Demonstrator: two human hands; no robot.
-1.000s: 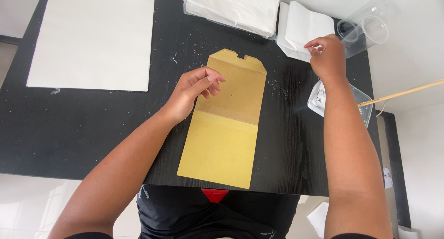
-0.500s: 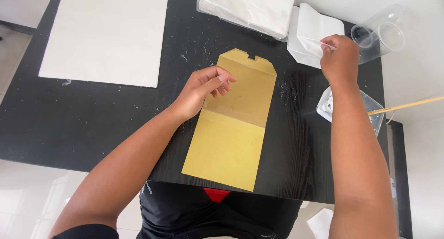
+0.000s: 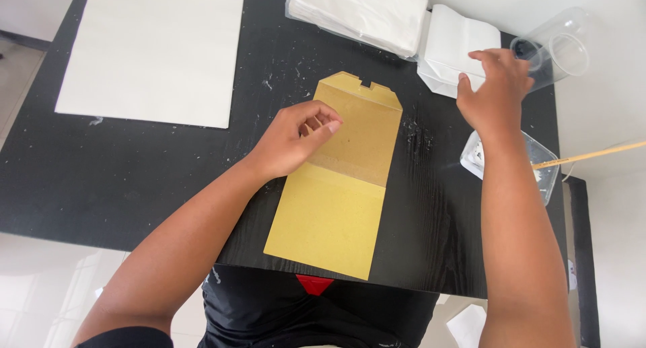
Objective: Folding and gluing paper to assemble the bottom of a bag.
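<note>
I saw the left hand (image 3: 296,138), fingers loosely curled and gripping nothing, resting on the flat yellow-brown envelope (image 3: 340,186) at the near-centre of the black table (image 3: 134,180). The right hand (image 3: 494,89) lay spread, fingertips on the folded white paper (image 3: 452,42) at the far right, just left of a clear plastic cup (image 3: 558,48). A white sheet (image 3: 158,52) lay far left

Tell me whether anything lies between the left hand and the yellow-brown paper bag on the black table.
Nothing visible does. The left hand rests with curled fingers directly on the upper part of the yellow-brown paper bag, which lies flat on the black table. The right hand is apart from it, on a folded white paper.
</note>
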